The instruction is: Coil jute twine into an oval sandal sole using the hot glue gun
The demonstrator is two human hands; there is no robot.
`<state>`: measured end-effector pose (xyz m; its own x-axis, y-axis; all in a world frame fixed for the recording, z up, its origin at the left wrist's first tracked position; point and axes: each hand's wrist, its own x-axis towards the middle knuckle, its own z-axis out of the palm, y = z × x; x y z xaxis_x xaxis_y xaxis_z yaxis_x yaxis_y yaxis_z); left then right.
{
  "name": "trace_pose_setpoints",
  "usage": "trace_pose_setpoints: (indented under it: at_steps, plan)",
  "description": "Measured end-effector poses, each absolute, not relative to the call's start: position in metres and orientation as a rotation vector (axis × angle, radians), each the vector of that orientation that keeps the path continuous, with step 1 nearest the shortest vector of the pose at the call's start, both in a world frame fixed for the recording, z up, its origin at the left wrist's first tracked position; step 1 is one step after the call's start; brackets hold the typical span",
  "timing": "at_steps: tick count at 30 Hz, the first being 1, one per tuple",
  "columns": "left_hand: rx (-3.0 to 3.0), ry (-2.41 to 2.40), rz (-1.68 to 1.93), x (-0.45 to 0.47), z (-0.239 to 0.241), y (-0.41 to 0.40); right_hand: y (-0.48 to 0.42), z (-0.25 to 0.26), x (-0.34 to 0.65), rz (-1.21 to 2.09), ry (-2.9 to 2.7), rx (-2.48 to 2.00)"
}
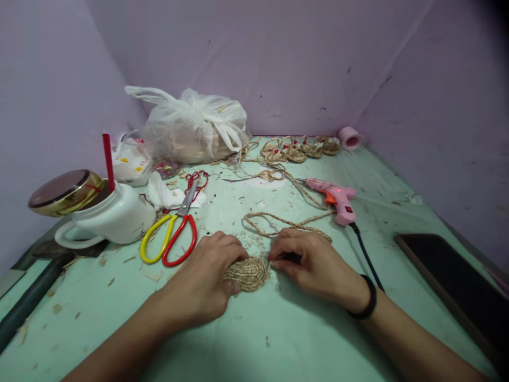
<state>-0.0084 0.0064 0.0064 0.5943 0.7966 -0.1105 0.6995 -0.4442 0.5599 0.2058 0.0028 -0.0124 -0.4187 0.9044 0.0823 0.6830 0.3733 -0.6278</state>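
Observation:
A flat coil of braided straw cord [250, 274] lies near the middle of the table, its turns wound in an oval. My left hand [210, 273] grips its left side between thumb and fingers. At the coil's right edge, my right hand [308, 260] pinches the cord between thumb and forefinger. The loose cord [258, 216] loops over the table behind my right hand. Beyond it rests a pink glue gun [332, 197] with a small red light showing. Scissors [181, 225] with one yellow and one red handle lie left of the coil.
A white mug [115, 212] with a red straw and gold lid stands left. Behind are a tied plastic bag [199, 127], several finished straw pieces [296, 153] and a pink tape roll [350, 138]. A dark phone [449, 286] lies right. Straw scraps litter the green tabletop [246, 345].

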Motion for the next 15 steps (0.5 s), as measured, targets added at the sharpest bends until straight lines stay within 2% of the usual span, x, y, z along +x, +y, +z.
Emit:
trace_pose_setpoints:
  at_steps: [9, 13, 15]
  plan:
    - [2.334, 0.903, 0.218, -0.006, 0.016, 0.004, -0.001, -0.003, 0.206, 0.766, -2.297, -1.465]
    - [2.243, 0.981, 0.371, -0.012, 0.019, 0.004, -0.001, -0.001, 0.206, 0.745, -2.306, -1.488]
    - [2.224, 1.17, 0.526, -0.016, 0.019, 0.004, -0.001, 0.0, 0.206, 0.748, -2.298, -1.491]
